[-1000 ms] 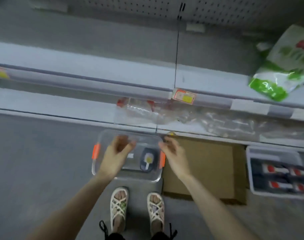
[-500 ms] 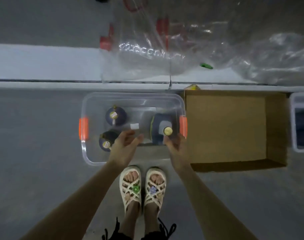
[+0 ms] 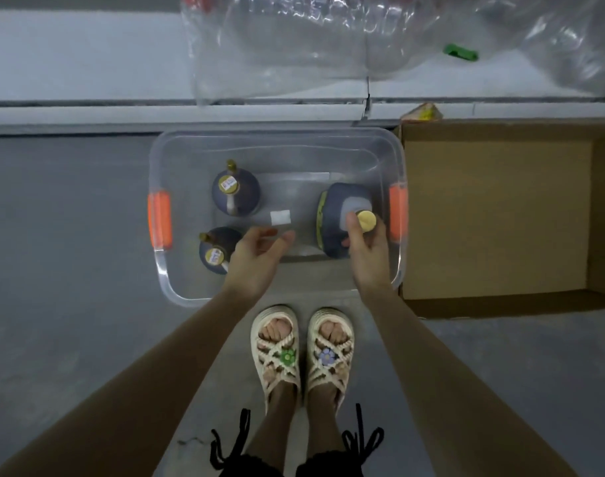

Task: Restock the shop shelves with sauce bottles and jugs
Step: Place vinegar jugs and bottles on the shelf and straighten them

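Grey concrete floor (image 3: 70,235) of a shop aisle, seen straight down. The dark jug (image 3: 339,208) stands upright at the right end of a clear plastic tub (image 3: 277,133). The right hand (image 3: 366,259) has its fingers curled round the neck, just under the yellow cap (image 3: 367,220). The left hand (image 3: 256,259) hangs loose and spread over the tub's near edge, holding nothing. It's right beside the near sauce bottle (image 3: 213,251), towards the near-left corner. The far sauce bottle (image 3: 237,192) stands behind that one along the left side, well apart from the jug.

I'd call this the pick-up step: jug gripped but not lifted out yet. My guess for the next move is a straight pull up over the tub wall, maybe with the left hand under the base since it looks heavy. Then onto the white bottom shelf (image 3: 87,56) behind the tub. Loose plastic wrap (image 3: 277,46) covers the stretch right behind, so the bare part to the left looks easier.

Writing-wise it's not much. Both bottles have small yellow tags and the jug has a yellow-green label strip, all too small to read. Same for the yellow price tag (image 3: 421,113) on the shelf edge. An open cardboard box (image 3: 500,208) sits just right of the tub.
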Available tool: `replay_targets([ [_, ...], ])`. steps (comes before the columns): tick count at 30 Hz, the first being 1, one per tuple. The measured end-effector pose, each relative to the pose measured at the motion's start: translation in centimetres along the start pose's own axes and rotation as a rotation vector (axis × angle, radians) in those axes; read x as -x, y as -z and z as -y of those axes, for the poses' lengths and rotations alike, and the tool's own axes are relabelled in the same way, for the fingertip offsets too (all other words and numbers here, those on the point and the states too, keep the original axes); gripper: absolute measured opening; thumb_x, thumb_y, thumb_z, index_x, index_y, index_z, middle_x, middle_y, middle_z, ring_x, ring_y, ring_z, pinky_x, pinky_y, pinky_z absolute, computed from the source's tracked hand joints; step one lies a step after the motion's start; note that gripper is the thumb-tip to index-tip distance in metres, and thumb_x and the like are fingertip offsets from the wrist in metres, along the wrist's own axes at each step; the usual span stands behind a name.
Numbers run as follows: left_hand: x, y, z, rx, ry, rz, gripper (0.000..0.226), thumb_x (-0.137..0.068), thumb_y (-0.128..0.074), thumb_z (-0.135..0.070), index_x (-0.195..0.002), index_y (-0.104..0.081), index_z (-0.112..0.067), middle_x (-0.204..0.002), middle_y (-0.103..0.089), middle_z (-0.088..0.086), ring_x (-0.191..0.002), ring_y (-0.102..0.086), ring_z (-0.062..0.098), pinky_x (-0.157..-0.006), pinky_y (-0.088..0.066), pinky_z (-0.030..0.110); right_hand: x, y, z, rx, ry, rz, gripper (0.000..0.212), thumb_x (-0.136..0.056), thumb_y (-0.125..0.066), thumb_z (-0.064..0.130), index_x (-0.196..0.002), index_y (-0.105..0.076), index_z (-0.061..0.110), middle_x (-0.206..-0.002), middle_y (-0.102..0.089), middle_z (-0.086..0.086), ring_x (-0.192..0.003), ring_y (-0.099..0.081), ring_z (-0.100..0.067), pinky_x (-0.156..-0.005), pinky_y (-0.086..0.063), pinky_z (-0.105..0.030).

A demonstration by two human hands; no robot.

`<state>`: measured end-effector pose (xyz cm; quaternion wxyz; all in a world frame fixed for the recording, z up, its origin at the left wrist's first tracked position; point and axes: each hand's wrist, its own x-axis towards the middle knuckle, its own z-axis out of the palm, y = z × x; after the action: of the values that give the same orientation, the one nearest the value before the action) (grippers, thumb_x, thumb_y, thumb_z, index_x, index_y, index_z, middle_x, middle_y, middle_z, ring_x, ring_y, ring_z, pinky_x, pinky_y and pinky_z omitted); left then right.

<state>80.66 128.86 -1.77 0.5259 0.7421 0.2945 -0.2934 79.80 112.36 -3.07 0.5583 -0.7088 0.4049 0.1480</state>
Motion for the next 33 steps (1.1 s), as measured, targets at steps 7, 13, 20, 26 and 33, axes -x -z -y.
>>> replay_targets([
  [7,1.0,0.8,-1.0,-0.007,0.000,0.037,0.060,-0.070,-0.064,-0.059,-0.111,-0.062,-0.016,-0.092,-0.066,-0.001,-0.092,-0.063,0.018,-0.083,-0.049,0.037,0.1,0.2,1.0,-0.043,0.015,-0.013,0.050,-0.094,-0.049,0.050,-0.136,-0.049,0.023,-0.116,-0.061,-0.007,-0.108,-0.057,-0.021,-0.090,-0.045,-0.031],
  [13,3.1,1.4,-2.8,-0.010,-0.025,0.067,0.047,-0.083,-0.065,-0.048,-0.116,-0.060,-0.015,-0.090,-0.063,-0.001,-0.086,-0.059,0.016,-0.084,-0.049,0.036,2.5,1.5,3.6,-0.037,0.112,0.025,0.031,-0.095,-0.054,0.041,-0.118,-0.062,0.022,-0.091,-0.063,0.008,-0.092,-0.058,-0.010,-0.084,-0.046,-0.022],
  [20,8.6,3.2,-10.0,0.077,-0.058,0.054,0.065,-0.067,-0.068,-0.062,-0.111,-0.063,-0.015,-0.093,-0.065,0.002,-0.093,-0.062,0.019,-0.086,-0.049,0.040,7.5,5.7,11.6,-0.067,0.224,0.021,0.008,-0.089,-0.066,0.029,-0.082,-0.063,0.029,-0.065,-0.058,0.007,-0.068,-0.055,-0.006,-0.063,-0.040,-0.006],
  [26,15.9,5.5,-21.7,0.118,-0.211,0.071,0.045,-0.078,-0.068,-0.049,-0.106,-0.062,-0.014,-0.087,-0.066,0.001,-0.079,-0.061,0.016,-0.078,-0.049,0.037,14.5,13.1,23.2,-0.052,0.296,0.072,0.012,-0.088,-0.067,0.030,-0.081,-0.066,0.020,-0.063,-0.057,-0.004,-0.054,-0.052,-0.006,-0.058,-0.041,-0.019],
  [33,28.8,7.4,-36.7,0.030,-0.492,0.196,0.032,-0.088,-0.065,-0.038,-0.110,-0.056,-0.017,-0.098,-0.065,0.001,-0.090,-0.063,0.017,-0.073,-0.050,0.023,25.5,22.9,39.7,-0.027,0.560,0.027,0.018,-0.092,-0.063,0.025,-0.074,-0.063,0.021,-0.045,-0.052,0.010,-0.043,-0.046,0.000,-0.047,-0.038,-0.014],
])
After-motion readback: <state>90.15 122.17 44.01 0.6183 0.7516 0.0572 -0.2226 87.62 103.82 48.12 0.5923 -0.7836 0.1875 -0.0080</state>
